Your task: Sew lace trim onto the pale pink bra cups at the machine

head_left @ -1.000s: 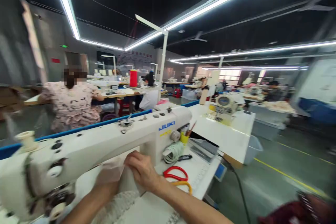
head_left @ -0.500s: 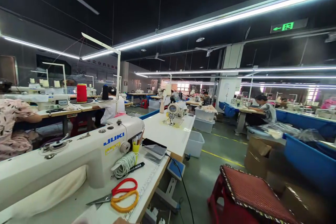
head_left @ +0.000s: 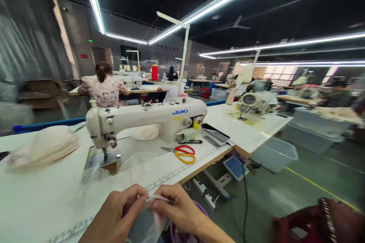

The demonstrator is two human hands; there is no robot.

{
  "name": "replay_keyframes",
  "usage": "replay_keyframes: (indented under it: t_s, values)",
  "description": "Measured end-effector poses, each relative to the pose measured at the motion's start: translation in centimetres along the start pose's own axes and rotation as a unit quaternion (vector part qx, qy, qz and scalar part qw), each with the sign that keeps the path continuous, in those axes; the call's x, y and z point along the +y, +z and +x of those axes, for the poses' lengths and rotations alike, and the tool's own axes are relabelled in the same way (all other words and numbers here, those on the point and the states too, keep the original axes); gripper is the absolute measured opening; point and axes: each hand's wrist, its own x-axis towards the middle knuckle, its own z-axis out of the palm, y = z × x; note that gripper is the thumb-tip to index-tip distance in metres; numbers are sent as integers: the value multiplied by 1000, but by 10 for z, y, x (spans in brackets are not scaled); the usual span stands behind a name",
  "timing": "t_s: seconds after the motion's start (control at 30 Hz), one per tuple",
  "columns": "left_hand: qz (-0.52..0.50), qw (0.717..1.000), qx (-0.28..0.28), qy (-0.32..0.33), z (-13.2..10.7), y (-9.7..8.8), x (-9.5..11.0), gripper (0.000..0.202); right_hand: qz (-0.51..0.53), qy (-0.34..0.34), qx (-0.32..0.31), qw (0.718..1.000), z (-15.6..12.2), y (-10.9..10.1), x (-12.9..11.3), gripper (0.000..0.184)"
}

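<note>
Over the table's front edge, my left hand [head_left: 122, 209] and my right hand [head_left: 176, 205] pinch a thin, sheer white fabric [head_left: 152, 216] between thumbs and forefingers, close together. The cloth hangs down below the fingers; its lower part is cut off by the frame. Beyond the hands stands a white JUKI sewing machine [head_left: 142, 119], with more sheer white material [head_left: 137, 161] near its needle. Scissors [head_left: 184, 153] with one red and one orange handle lie on the table, right of the needle area.
A stack of cream fabric pieces [head_left: 45, 148] lies left of the machine. A tape measure [head_left: 162, 178] runs along the table's front edge. Coiled cord [head_left: 185, 135] and a dark tray [head_left: 216, 134] sit at the right. A red stool [head_left: 302, 220] stands lower right. A co-worker [head_left: 104, 87] sits behind.
The view has swung left, so the whole machine and the cream stack now show. Both hands have come into clear view, gripping the sheer cloth.
</note>
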Motion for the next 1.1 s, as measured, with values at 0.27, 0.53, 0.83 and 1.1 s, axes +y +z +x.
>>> replay_keyframes:
  t_s: [0.27,0.53,0.83,1.1]
  values:
    - [-165,984,-25,-54,-45,-2,-29,24,-69,-8,-97,993,1,33,-11,32]
    - [-206,965,-61,-152,-48,1,-33,28,-197,-9,-82,977,1,42,-6,29]
    - [-116,991,-28,-64,-52,-6,-49,21,-112,2,-166,980,5,32,-15,43]
    - [-18,986,17,163,-51,-12,-40,41,56,-7,-119,991,20,24,-13,64]
